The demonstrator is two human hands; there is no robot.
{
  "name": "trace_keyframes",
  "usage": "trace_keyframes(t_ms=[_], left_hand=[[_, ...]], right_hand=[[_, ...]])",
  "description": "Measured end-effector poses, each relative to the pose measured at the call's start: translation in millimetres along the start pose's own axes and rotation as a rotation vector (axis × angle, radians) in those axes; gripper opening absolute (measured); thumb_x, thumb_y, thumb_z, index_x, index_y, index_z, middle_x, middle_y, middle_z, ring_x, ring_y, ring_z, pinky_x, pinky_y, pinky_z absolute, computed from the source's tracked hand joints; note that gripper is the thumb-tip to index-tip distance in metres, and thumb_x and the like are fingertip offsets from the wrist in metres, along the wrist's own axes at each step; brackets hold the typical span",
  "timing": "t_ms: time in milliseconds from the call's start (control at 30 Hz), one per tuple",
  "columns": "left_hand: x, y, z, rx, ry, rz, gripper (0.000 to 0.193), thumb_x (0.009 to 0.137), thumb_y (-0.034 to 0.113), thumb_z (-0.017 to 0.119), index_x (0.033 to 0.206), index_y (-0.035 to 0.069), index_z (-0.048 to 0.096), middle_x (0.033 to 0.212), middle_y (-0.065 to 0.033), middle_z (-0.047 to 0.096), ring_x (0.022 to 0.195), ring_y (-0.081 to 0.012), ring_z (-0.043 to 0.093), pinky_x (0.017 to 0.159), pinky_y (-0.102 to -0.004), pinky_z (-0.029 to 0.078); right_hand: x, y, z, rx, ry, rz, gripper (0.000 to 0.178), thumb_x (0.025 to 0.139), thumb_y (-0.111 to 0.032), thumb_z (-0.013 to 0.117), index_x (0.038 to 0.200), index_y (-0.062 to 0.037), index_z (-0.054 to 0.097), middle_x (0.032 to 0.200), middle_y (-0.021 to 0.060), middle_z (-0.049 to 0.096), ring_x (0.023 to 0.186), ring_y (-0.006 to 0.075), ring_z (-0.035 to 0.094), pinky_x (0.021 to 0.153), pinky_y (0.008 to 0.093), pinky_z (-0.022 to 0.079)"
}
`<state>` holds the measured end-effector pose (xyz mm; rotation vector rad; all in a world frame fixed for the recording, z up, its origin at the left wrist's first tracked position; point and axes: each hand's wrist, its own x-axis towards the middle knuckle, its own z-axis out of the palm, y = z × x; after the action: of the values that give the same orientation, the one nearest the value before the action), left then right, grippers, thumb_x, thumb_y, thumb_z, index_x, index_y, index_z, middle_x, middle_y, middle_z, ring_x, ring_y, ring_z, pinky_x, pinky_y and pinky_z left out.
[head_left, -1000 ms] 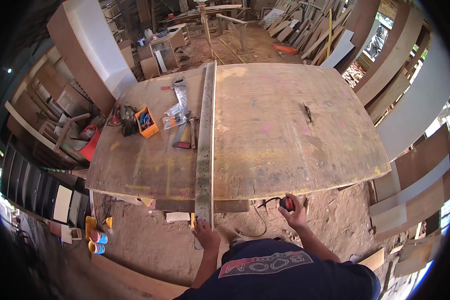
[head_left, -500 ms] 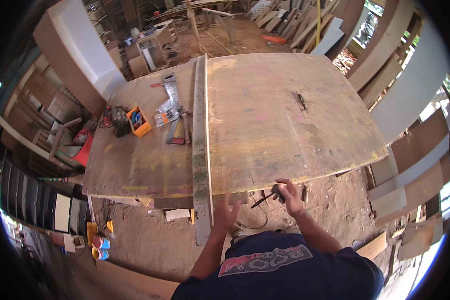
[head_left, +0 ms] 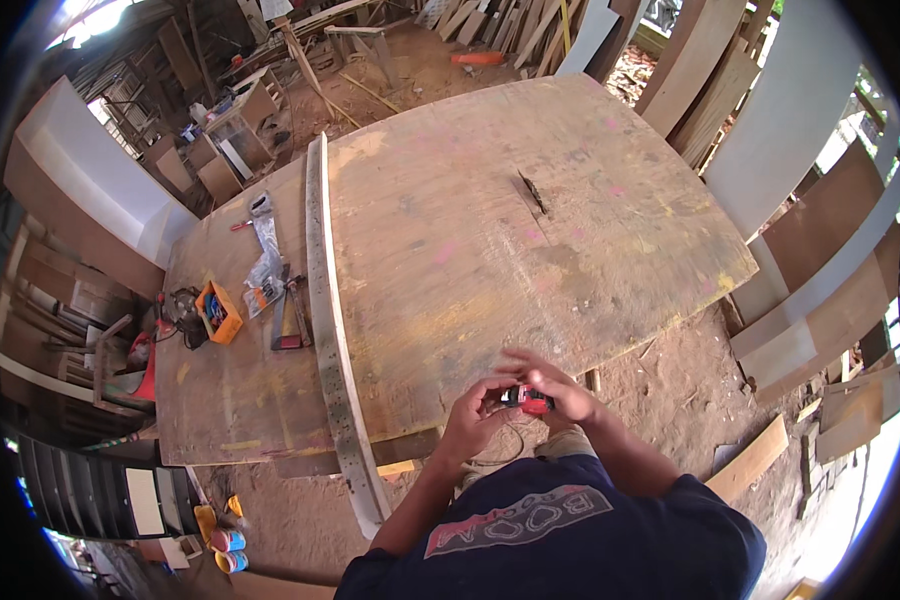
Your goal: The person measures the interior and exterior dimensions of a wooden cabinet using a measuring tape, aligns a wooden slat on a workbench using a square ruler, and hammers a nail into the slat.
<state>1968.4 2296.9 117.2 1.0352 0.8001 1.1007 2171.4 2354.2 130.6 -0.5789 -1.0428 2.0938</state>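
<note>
1. Small red-and-black handheld object (head_left: 526, 399), probably a tape measure, is held between both hands over the near edge of the large worn plywood sheet (head_left: 450, 250), in front of the person's chest.
2. The left hand (head_left: 473, 420) is raised with its fingers curled around the object's left side; the right hand (head_left: 555, 388) is laid over it from the right, fingers closed on it, the upper ones blurred.
3. Two hands are seen, and one long grey metal straightedge (head_left: 328, 330) lying along the sheet, apart from both hands.
4. One orange box (head_left: 217, 312) and a loose cluster of small tools are counted on the sheet's left part; their exact number cannot be told.
5. Compared with half a second earlier, the left hand has been taken off the straightedge's near end and brought to the object, which was then held by the right hand alone.
</note>
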Motion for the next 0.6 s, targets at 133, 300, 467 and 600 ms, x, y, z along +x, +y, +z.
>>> trace_keyframes(t_ms=[133, 300, 467, 600], left_hand=[[66, 12, 24, 0.396, 0.153, -0.003, 0.039, 0.094, 0.004, 0.073, 0.131, 0.000, 0.063, 0.123, -0.0092, 0.069, 0.114, -0.0155, 0.066, 0.097, -0.0310, 0.055], [131, -1, 35, 0.602, 0.246, -0.114, 0.037, 0.087, 0.008, 0.079, 0.122, 0.004, 0.070, 0.105, -0.0028, 0.071, 0.090, -0.0107, 0.065, 0.082, -0.0261, 0.053], [189, -14, 2, 0.618, 0.627, -0.082, 0.017, 0.087, 0.006, 0.078, 0.101, 0.007, 0.069, 0.086, 0.0020, 0.064, 0.076, -0.0077, 0.055, 0.071, -0.0253, 0.049], [170, -16, -120, 1.015, 0.880, 0.042, 0.012, 0.088, 0.004, 0.073, 0.098, 0.007, 0.068, 0.083, -0.0022, 0.062, 0.073, -0.0142, 0.058, 0.068, -0.0310, 0.050]], right_hand=[[31, -49, -54, -0.463, -0.031, 0.203, 0.061, 0.098, -0.035, 0.072, 0.146, -0.0042, 0.052, 0.119, 0.0131, 0.071, 0.107, 0.0216, 0.067, 0.091, 0.0367, 0.053], [64, -93, -130, -0.813, -0.156, 0.066, 0.062, 0.091, -0.037, 0.079, 0.139, -0.0056, 0.058, 0.104, 0.0164, 0.073, 0.096, 0.0245, 0.070, 0.088, 0.0367, 0.055], [113, -113, -248, -1.129, -0.058, 0.124, 0.036, 0.088, -0.021, 0.075, 0.120, -0.0044, 0.068, 0.103, 0.0163, 0.073, 0.095, 0.0277, 0.071, 0.086, 0.0389, 0.055], [119, -156, -383, -1.265, 0.207, 0.140, 0.027, 0.083, -0.017, 0.068, 0.106, -0.0045, 0.071, 0.091, 0.0159, 0.071, 0.087, 0.0268, 0.069, 0.080, 0.0390, 0.055]])
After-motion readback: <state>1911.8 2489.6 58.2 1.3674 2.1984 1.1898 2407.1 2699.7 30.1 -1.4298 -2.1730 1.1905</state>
